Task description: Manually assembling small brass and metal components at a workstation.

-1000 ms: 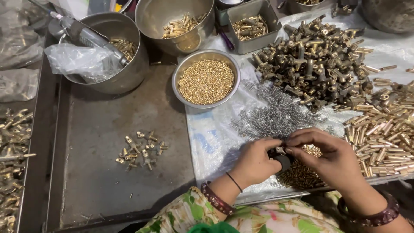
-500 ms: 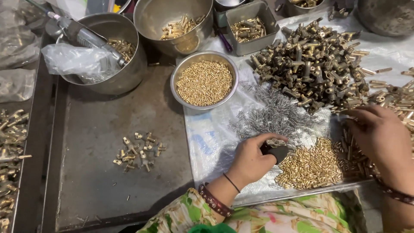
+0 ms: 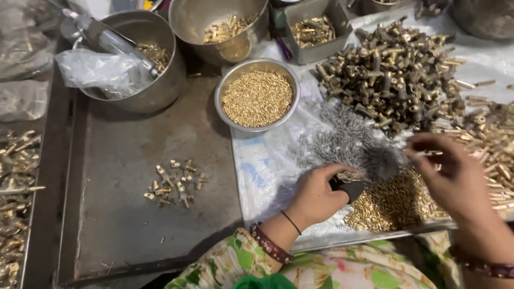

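head view: right hand [image 3: 455, 182] has swung out from the left hand [image 3: 316, 195], fingers loosely curled, grip unclear. left fingers clamp the dark holder [image 3: 347, 184], brass pins [image 3: 391, 200] just beside, so probably fetching another part.

I see open room on the grey tray [image 3: 134, 214], only a small cluster of brass fittings [image 3: 174, 182] in the middle. Bowls [image 3: 257, 96] crowd the far edge. On the right, the spring pile [image 3: 342, 142], the dark fittings heap [image 3: 391, 69] and brass pins [image 3: 396, 200] leave no bare gap around my 2 hands.
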